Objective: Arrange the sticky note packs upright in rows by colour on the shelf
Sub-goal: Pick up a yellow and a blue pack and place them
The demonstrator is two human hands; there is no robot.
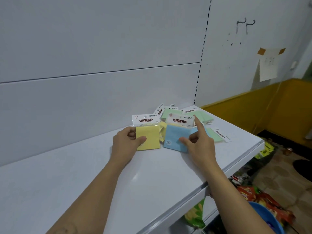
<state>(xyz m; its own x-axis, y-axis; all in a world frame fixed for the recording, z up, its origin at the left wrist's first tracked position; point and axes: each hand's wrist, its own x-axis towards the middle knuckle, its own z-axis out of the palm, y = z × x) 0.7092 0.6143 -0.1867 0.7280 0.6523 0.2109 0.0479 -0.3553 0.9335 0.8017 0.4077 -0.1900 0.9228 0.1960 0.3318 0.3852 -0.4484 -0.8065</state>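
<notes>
My left hand (125, 142) grips a yellow sticky note pack (149, 137) by its left edge, thumb on the front, holding it upright above the white shelf (84, 183). My right hand (197, 141) pinches a blue pack (176, 137) at its right side, with the index finger stretched out toward the pile. Both packs carry white "STICKY NOTE" header cards. Behind them lies a loose pile of green packs (200, 115), with more yellow and blue packs partly hidden. Another green pack (217, 134) lies flat to the right.
The shelf's back panel (101, 73) rises right behind the pile. The shelf's front edge (219, 179) runs diagonally on the right. Below it are snack bags (253, 195) and a blue tub (265, 217). A yellow-painted wall base (270, 107) stands beyond.
</notes>
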